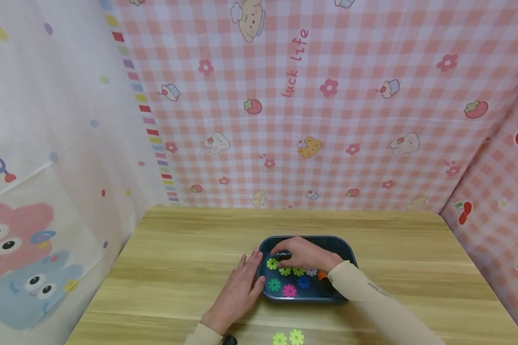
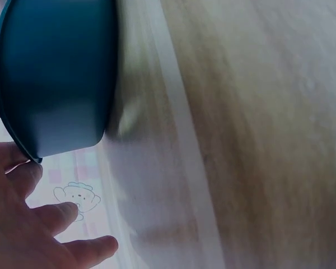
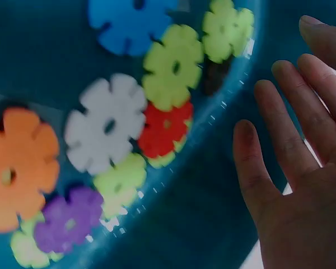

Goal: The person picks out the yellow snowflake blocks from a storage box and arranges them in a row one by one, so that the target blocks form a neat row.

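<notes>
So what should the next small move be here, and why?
Probably pinch the leftmost yellow-green flower piece in the tray with the right hand: it lies just by that hand, which appears to hold no piece. The left hand touches the tray's left edge, which may help steady it, and two similar pieces lie on the table, hinting where it could go.

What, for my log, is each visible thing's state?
Tray: upright on the table.
Left hand: touching tray's left side.
Right hand: over tray, nothing visibly held.
Two lime pieces: flat on the table.
Blue piece: lying in tray.
Pink piece: lying in tray.
Green piece: lying in tray.
Orange piece: in tray.
White piece: in tray.
Red piece: in tray.
Purple piece: in tray.
Other lime pieces: in tray, some overlapped.
</notes>
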`<state>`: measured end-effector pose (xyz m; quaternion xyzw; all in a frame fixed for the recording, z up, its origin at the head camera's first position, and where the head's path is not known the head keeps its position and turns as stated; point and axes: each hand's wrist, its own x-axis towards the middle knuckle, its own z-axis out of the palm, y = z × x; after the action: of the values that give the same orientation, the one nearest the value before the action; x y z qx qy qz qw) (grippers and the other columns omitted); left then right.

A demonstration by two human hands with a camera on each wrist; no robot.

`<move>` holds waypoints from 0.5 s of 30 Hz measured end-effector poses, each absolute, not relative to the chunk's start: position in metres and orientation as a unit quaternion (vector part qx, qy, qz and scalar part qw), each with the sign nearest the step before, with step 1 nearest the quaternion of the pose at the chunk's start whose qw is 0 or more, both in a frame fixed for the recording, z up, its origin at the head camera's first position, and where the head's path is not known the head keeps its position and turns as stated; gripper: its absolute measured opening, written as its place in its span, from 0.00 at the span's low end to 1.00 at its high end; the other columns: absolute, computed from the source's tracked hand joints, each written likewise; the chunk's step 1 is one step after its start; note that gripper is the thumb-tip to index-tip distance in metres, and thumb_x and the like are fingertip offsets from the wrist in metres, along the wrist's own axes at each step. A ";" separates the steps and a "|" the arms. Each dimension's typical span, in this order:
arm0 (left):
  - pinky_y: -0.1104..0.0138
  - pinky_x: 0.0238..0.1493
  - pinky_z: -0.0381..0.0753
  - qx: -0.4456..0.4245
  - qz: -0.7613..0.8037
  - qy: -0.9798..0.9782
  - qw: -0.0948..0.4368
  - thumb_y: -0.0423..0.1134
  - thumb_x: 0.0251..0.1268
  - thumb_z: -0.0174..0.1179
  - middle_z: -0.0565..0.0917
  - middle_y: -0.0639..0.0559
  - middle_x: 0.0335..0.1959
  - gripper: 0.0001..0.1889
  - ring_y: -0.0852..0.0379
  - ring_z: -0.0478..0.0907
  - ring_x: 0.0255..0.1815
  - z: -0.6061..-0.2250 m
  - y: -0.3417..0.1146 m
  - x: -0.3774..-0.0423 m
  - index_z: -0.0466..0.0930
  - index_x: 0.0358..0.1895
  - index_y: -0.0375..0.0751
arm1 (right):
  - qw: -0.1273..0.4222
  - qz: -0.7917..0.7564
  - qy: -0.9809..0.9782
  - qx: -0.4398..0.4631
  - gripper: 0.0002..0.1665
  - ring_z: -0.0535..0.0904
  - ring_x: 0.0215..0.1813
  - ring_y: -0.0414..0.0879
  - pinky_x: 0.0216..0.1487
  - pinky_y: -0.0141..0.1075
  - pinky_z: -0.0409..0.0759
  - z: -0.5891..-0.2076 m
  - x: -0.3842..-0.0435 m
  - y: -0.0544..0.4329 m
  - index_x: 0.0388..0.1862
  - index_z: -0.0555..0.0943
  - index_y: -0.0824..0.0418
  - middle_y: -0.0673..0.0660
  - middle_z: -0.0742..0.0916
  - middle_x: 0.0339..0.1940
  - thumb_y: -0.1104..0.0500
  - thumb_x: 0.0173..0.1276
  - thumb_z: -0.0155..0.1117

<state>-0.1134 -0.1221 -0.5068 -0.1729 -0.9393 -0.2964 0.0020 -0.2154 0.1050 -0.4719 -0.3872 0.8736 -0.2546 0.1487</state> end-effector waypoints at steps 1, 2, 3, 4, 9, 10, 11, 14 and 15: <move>0.31 0.70 0.63 -0.174 -0.299 -0.938 0.001 0.47 0.84 0.48 0.56 0.47 0.84 0.31 0.32 0.54 0.81 -0.507 -0.122 -0.113 0.57 0.83 0.42 | 0.150 -0.253 0.873 -0.390 0.20 0.83 0.60 0.46 0.64 0.45 0.81 -0.475 -0.216 0.104 0.61 0.85 0.57 0.51 0.88 0.59 0.57 0.72 0.71; 0.31 0.71 0.63 -0.174 -0.302 -0.937 -0.001 0.47 0.84 0.48 0.56 0.48 0.84 0.31 0.33 0.54 0.81 -0.507 -0.123 -0.114 0.57 0.83 0.42 | 0.150 -0.251 0.872 -0.391 0.20 0.83 0.60 0.45 0.64 0.44 0.81 -0.477 -0.216 0.103 0.61 0.86 0.57 0.51 0.88 0.59 0.56 0.72 0.72; 0.32 0.71 0.63 -0.175 -0.304 -0.936 -0.003 0.47 0.84 0.48 0.55 0.48 0.84 0.31 0.33 0.54 0.81 -0.507 -0.123 -0.114 0.56 0.83 0.42 | 0.150 -0.250 0.872 -0.393 0.20 0.83 0.60 0.45 0.64 0.43 0.81 -0.479 -0.216 0.102 0.61 0.86 0.57 0.51 0.88 0.59 0.56 0.72 0.72; 0.32 0.71 0.63 -0.176 -0.308 -0.935 -0.004 0.47 0.84 0.48 0.55 0.48 0.84 0.31 0.33 0.53 0.81 -0.507 -0.123 -0.114 0.56 0.83 0.43 | 0.151 -0.251 0.871 -0.394 0.21 0.83 0.59 0.44 0.64 0.43 0.81 -0.481 -0.216 0.101 0.61 0.86 0.57 0.51 0.88 0.59 0.56 0.72 0.72; 0.35 0.73 0.62 -0.177 -0.320 -0.931 -0.011 0.47 0.84 0.48 0.54 0.50 0.84 0.31 0.36 0.52 0.82 -0.507 -0.124 -0.114 0.55 0.83 0.44 | 0.144 -0.248 0.873 -0.395 0.22 0.82 0.59 0.42 0.63 0.41 0.81 -0.488 -0.218 0.097 0.62 0.85 0.59 0.52 0.88 0.59 0.57 0.70 0.74; 0.35 0.73 0.62 -0.176 -0.321 -0.931 -0.011 0.47 0.84 0.48 0.54 0.50 0.85 0.31 0.36 0.52 0.82 -0.507 -0.124 -0.114 0.55 0.83 0.44 | 0.143 -0.246 0.874 -0.394 0.23 0.82 0.60 0.42 0.63 0.42 0.81 -0.489 -0.218 0.097 0.62 0.85 0.59 0.53 0.88 0.60 0.57 0.70 0.74; 0.35 0.73 0.62 -0.176 -0.321 -0.930 -0.012 0.47 0.84 0.48 0.54 0.50 0.85 0.32 0.36 0.52 0.82 -0.507 -0.124 -0.114 0.55 0.83 0.44 | 0.141 -0.242 0.875 -0.394 0.23 0.82 0.61 0.43 0.64 0.42 0.81 -0.491 -0.218 0.096 0.62 0.85 0.60 0.53 0.87 0.60 0.57 0.69 0.74; 0.34 0.73 0.62 -0.176 -0.323 -0.930 -0.009 0.47 0.84 0.49 0.55 0.49 0.84 0.32 0.35 0.52 0.82 -0.506 -0.124 -0.114 0.56 0.83 0.43 | 0.139 -0.234 0.877 -0.396 0.24 0.81 0.63 0.45 0.66 0.44 0.79 -0.493 -0.219 0.094 0.63 0.85 0.60 0.54 0.87 0.61 0.58 0.69 0.75; 0.34 0.73 0.62 -0.177 -0.323 -0.930 -0.009 0.46 0.84 0.49 0.55 0.49 0.84 0.32 0.35 0.53 0.82 -0.506 -0.125 -0.114 0.56 0.83 0.43 | 0.139 -0.235 0.876 -0.398 0.24 0.81 0.64 0.46 0.67 0.45 0.79 -0.493 -0.219 0.093 0.62 0.85 0.60 0.54 0.87 0.61 0.58 0.68 0.75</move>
<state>-0.1139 -0.1246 -0.5058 -0.1766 -0.9296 -0.3235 -0.0088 -0.2189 0.0930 -0.4926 -0.3982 0.8757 -0.2348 0.1394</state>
